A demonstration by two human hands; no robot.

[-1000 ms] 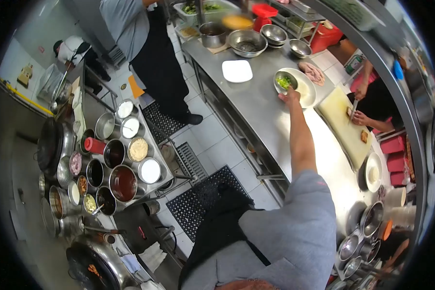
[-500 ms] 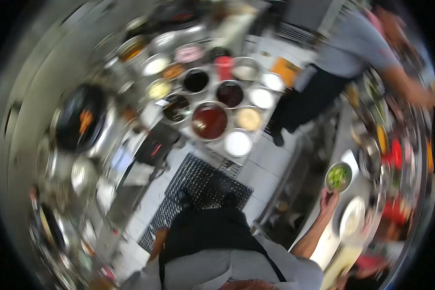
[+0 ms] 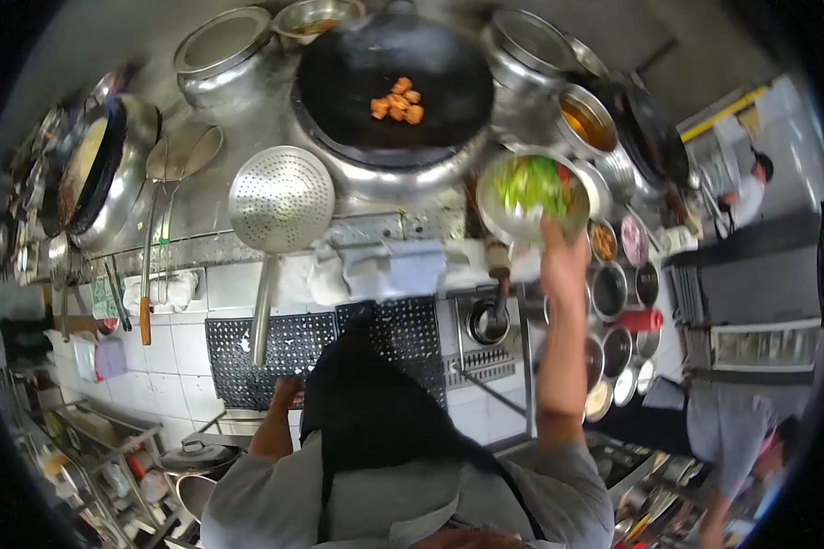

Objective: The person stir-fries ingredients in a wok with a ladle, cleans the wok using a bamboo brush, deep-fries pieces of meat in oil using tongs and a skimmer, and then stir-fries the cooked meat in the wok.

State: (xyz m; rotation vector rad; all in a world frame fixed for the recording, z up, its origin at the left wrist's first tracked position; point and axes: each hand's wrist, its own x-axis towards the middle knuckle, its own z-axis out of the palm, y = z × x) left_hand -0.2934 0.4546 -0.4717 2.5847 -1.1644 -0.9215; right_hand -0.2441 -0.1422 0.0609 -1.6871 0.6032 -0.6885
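My right hand (image 3: 564,249) grips the near edge of a metal bowl (image 3: 497,215), thumb inside the rim. Chopped green vegetables (image 3: 533,183) with some red bits lie in the bowl, blurred by motion. Just left of and beyond it, a large black wok (image 3: 339,78) sits on the stove, holding several orange-brown chunks of food (image 3: 398,102). My left hand (image 3: 287,392) hangs low beside my apron, away from the stove; its fingers are too small and unclear to read.
A perforated skimmer (image 3: 282,199) and a wire strainer (image 3: 185,152) lie along the stove's front. Lidded pots (image 3: 224,55) flank the wok. Round sauce containers (image 3: 608,289) stand to the right. A co-worker (image 3: 725,430) is at lower right, another person (image 3: 751,197) farther back.
My view has turned from the counter to the stove. The bowl of greens in my right hand has moved from the counter to beside the wok.
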